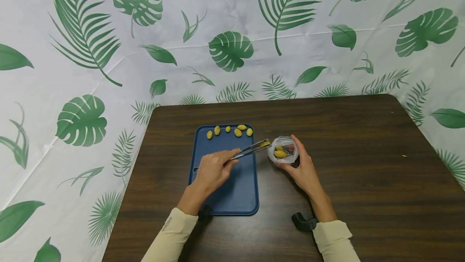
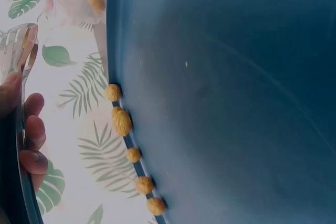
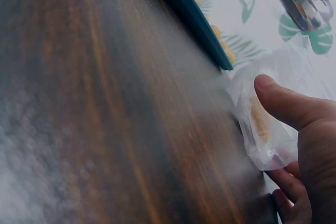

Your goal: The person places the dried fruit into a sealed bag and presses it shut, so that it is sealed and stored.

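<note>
My left hand (image 1: 214, 169) grips metal tongs (image 1: 248, 150) above the right side of a blue tray (image 1: 232, 189). At the tips of the tongs is a small yellow oval piece (image 1: 265, 143), just left of the mouth of a clear plastic bag (image 1: 271, 158). Fingers and thumb of my right hand (image 1: 303, 169) hold that bag upright on the table with its mouth open. Inside lie yellow pieces (image 1: 280, 154). Several wrinkled yellow pieces (image 1: 237, 133) sit along the tray's far end. In the right wrist view, the tong tips (image 3: 310, 22) hang above the bag (image 3: 270, 153).
A dark wooden table (image 1: 363, 153) lies under everything, with a leaf-print sheet (image 1: 196, 64) behind it. A black wrist strap (image 1: 304, 222) is by my right wrist. A tiny yellow scrap (image 1: 404, 156) lies to the right.
</note>
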Action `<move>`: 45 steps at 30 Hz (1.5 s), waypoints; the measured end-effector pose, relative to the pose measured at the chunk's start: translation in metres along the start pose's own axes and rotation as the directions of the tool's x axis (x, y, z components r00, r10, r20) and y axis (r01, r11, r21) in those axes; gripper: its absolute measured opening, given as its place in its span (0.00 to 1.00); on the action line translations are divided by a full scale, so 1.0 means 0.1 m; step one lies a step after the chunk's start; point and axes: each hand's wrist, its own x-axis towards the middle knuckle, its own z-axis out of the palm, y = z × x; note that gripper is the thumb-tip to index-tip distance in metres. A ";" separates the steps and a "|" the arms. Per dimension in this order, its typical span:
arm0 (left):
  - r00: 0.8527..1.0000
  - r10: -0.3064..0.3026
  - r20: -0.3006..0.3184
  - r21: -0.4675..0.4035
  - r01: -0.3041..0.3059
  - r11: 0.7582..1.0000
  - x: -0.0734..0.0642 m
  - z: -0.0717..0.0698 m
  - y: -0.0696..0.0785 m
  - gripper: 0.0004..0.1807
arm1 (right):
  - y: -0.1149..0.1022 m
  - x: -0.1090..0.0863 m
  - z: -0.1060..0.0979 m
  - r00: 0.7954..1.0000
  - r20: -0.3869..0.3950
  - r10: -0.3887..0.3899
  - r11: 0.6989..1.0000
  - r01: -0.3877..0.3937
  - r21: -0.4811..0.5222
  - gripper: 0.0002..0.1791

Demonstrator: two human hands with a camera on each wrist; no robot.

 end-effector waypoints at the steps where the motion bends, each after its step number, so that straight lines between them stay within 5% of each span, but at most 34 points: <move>1: 1.000 -0.001 0.004 -0.001 0.001 1.000 0.00 0.01 0.01 0.17 | 0.00 0.00 0.00 1.000 0.001 0.003 1.000 -0.003 0.001 0.59; 20: 0.996 0.072 0.043 0.027 -0.073 0.997 0.11 0.15 0.18 0.17 | 0.00 -0.01 0.00 1.000 -0.005 -0.002 1.000 0.002 0.019 0.59; 29: 0.993 0.006 0.115 0.046 -0.011 0.999 0.11 0.12 0.20 0.24 | 0.00 -0.01 0.01 1.000 -0.009 0.000 1.000 0.000 0.019 0.59; 45: 0.996 -0.087 0.022 0.124 0.083 0.989 0.04 0.05 0.03 0.25 | 0.01 -0.01 0.01 1.000 -0.018 -0.013 1.000 0.013 0.000 0.59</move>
